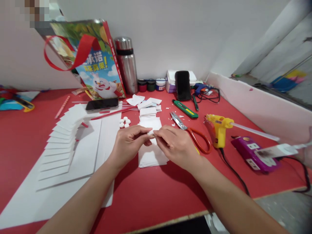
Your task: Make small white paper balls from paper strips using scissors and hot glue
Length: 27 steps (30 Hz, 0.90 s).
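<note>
Between my left hand (133, 137) and my right hand (174, 143) is a small white piece of paper (150, 132), pinched in the fingertips of both. My fingers cover most of it, so its full shape is hidden. Under my hands lies a stack of white paper sheets (152, 158). Smaller cut white paper pieces (148, 111) sit in a pile just behind. Several small white round pieces (125, 122) are grouped left of the stack. Scissors with orange handles (198, 139) lie open beside my right hand.
A stepped white card model (58, 143) stands on white board at left. To the right are a green utility knife (185, 109), a yellow glue gun (219, 128) and a purple packet (254, 154). A steel flask (127, 66) and printed bag (97, 65) stand behind.
</note>
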Each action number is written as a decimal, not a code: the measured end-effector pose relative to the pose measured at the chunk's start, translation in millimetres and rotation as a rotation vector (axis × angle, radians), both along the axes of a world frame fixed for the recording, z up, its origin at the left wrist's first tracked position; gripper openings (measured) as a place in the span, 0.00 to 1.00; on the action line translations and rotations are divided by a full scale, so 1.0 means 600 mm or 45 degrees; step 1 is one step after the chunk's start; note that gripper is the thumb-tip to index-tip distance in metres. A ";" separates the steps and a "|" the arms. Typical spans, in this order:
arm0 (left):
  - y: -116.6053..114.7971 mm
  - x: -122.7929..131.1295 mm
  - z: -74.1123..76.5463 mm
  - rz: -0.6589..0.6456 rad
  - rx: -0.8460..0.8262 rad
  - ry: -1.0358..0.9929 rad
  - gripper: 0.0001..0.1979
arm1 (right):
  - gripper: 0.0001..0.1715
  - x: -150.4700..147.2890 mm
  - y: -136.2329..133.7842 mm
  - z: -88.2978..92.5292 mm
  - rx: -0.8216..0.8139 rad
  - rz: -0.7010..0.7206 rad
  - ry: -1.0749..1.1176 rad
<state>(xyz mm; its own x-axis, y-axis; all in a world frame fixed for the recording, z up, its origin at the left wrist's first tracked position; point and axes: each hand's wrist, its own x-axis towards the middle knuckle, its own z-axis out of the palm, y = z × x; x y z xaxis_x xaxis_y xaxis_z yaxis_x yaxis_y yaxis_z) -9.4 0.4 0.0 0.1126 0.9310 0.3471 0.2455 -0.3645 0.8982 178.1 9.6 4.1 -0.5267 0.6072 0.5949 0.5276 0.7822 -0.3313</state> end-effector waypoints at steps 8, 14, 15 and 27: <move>0.003 -0.001 -0.003 -0.052 0.119 0.034 0.07 | 0.10 0.011 0.002 0.006 -0.124 0.093 -0.042; 0.004 -0.004 0.000 -0.036 0.291 0.146 0.06 | 0.12 0.015 0.008 0.008 -0.184 0.178 0.016; 0.003 -0.004 0.000 -0.024 0.313 0.165 0.06 | 0.12 0.015 0.009 0.008 -0.202 0.201 0.049; -0.002 0.004 -0.007 0.093 0.372 0.314 0.04 | 0.12 0.006 0.009 0.013 -0.558 0.182 0.277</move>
